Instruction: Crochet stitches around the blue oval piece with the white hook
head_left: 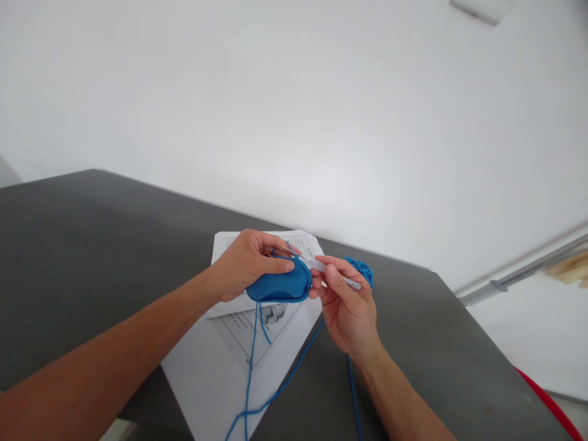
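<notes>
Above table point(110, 245), left hand point(243, 263) pinching, right hand point(350, 306) curled

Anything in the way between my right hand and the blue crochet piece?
Nothing visible: your right hand has the hook at the top edge of the blue crochet piece; your left hand grips farther left.
</notes>
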Motion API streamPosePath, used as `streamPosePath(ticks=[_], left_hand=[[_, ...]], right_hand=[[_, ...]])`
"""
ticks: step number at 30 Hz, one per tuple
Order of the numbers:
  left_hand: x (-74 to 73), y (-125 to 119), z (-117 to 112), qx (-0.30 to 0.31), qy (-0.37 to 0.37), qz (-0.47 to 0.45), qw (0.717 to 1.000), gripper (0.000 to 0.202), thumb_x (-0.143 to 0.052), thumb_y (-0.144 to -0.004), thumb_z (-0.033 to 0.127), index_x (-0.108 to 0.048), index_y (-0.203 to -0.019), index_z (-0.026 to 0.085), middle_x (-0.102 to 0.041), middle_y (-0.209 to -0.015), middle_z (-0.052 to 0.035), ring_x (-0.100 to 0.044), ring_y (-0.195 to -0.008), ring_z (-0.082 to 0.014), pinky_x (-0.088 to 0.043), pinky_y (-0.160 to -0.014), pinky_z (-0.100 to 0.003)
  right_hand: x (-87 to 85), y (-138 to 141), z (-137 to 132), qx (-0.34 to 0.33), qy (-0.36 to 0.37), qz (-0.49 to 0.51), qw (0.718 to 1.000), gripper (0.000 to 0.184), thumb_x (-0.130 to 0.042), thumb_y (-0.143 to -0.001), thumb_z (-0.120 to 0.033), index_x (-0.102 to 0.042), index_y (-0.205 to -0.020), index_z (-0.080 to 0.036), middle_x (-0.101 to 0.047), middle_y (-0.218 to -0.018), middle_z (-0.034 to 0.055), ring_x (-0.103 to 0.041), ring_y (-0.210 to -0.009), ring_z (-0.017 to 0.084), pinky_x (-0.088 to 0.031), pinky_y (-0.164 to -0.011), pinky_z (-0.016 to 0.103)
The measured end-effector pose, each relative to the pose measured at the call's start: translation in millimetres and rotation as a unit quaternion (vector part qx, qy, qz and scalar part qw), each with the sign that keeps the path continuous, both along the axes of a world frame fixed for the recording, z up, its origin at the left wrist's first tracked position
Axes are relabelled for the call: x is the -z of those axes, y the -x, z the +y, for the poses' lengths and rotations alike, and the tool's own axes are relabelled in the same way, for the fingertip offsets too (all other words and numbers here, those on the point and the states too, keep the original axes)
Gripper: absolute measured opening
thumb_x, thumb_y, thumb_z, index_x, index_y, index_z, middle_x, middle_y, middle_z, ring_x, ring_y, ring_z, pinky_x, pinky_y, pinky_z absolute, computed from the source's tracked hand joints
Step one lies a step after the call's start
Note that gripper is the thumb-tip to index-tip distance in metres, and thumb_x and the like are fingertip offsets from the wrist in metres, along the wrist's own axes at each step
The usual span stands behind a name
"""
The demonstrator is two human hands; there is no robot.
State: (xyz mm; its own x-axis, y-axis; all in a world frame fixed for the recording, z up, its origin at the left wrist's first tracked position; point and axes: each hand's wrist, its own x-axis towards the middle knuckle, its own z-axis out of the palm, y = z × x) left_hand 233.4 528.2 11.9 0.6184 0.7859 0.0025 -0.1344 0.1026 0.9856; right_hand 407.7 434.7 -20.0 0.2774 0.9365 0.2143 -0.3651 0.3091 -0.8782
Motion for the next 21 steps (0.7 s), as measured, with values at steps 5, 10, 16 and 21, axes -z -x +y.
streamPosePath(ticks=[5, 10, 16, 21], left_hand=[[-0.1, -0.4, -1.2, -0.011, 0.024, -0.014, 1.0, 0.032, -0.094, -0.061, 0.021, -0.084, -0.09, 0.015, -0.079, -0.086, -0.0053, -0.07, -0.076, -0.0161, -0.055, -0.07, -0.026], [-1.4, -0.1, -2.6, -0.021, 0.03, -0.005, 0.999, 0.045, -0.094, -0.062, 0.021, -0.082, -0.105, 0.016, -0.076, -0.076, -0.0012, -0.067, -0.067, -0.0134, -0.053, -0.065, -0.025], [-0.9, 1.2, -0.8, -0.018, 0.039, -0.007, 0.999, 0.057, -0.094, -0.061, 0.022, -0.079, -0.116, 0.014, -0.077, -0.081, -0.0029, -0.069, -0.069, -0.0154, -0.055, -0.067, -0.028], [0.3, 1.4, 1.3, -0.012, 0.025, -0.005, 1.0, 0.057, -0.093, -0.064, 0.021, -0.078, -0.119, 0.014, -0.078, -0.08, -0.0018, -0.068, -0.068, -0.0133, -0.054, -0.067, -0.025]], right_hand=[[0.7, -0.1, -0.7, 0.014, -0.011, -0.003, 1.0, 0.022, -0.086, -0.081, -0.037, -0.083, -0.095, -0.022, -0.077, -0.076, 0.0023, -0.067, -0.063, 0.011, -0.063, -0.056, 0.022], [0.2, -1.2, -1.1, 0.016, -0.018, -0.015, 1.0, 0.022, -0.087, -0.081, -0.037, -0.083, -0.096, -0.023, -0.078, -0.078, 0.0024, -0.068, -0.064, 0.012, -0.063, -0.057, 0.023], [1.2, -2.3, -0.3, 0.018, -0.029, -0.047, 0.998, 0.021, -0.085, -0.082, -0.038, -0.083, -0.096, -0.023, -0.077, -0.075, 0.0018, -0.07, -0.063, 0.013, -0.066, -0.059, 0.027], [-1.0, -4.9, -0.3, 0.02, -0.04, -0.077, 0.996, 0.021, -0.085, -0.082, -0.038, -0.083, -0.096, -0.023, -0.076, -0.073, 0.0016, -0.071, -0.062, 0.014, -0.065, -0.059, 0.028]])
